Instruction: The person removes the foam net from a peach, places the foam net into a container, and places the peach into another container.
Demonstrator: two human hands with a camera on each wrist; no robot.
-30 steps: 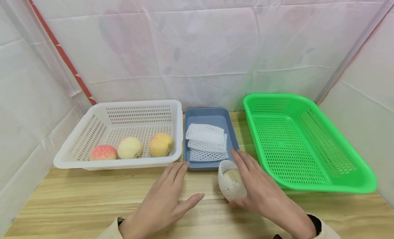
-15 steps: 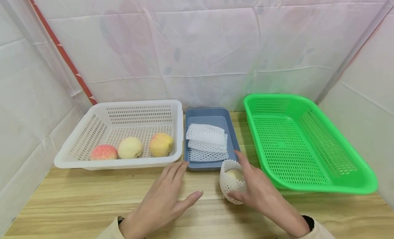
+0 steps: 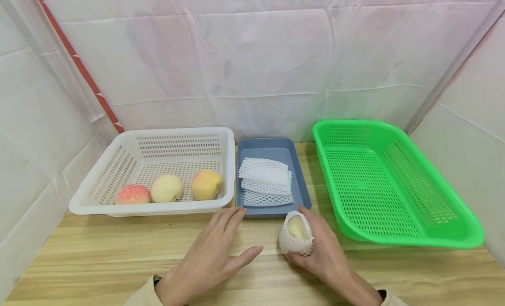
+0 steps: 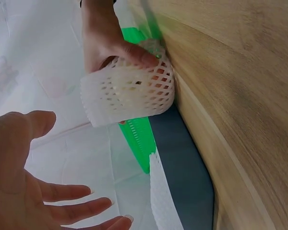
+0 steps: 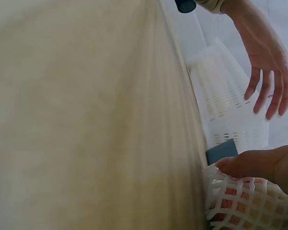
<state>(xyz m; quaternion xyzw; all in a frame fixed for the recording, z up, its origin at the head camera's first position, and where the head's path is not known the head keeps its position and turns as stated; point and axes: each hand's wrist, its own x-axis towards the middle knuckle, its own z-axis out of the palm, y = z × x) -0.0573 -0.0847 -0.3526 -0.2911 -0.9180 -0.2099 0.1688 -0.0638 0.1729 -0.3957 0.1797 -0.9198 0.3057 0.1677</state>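
My right hand [image 3: 325,247] grips a pale peach [image 3: 296,228] that sits inside a white foam net sleeve [image 3: 293,245], just in front of the blue-grey tray. In the left wrist view the thumb presses on the sleeve [image 4: 129,91], and the peach shows only faintly through the mesh. Reddish skin shows through the holes of the sleeve [image 5: 245,206] in the right wrist view. To the left, my left hand [image 3: 209,257] is held apart from the peach, fingers extended, thumb spread and nothing in it. Its fingertips are near the tray's front left corner.
Several flat foam net sleeves [image 3: 266,181] lie stacked in the blue-grey tray [image 3: 268,147]. Left of it, a white basket [image 3: 179,133] holds a red peach [image 3: 133,194], a pale peach [image 3: 167,188] and a yellow peach [image 3: 206,184]. A green basket [image 3: 398,187] stands at the right.
My right hand has closed around the netted peach and turned it, so the sleeve's opening now faces up toward the head camera. The left hand has hardly moved.
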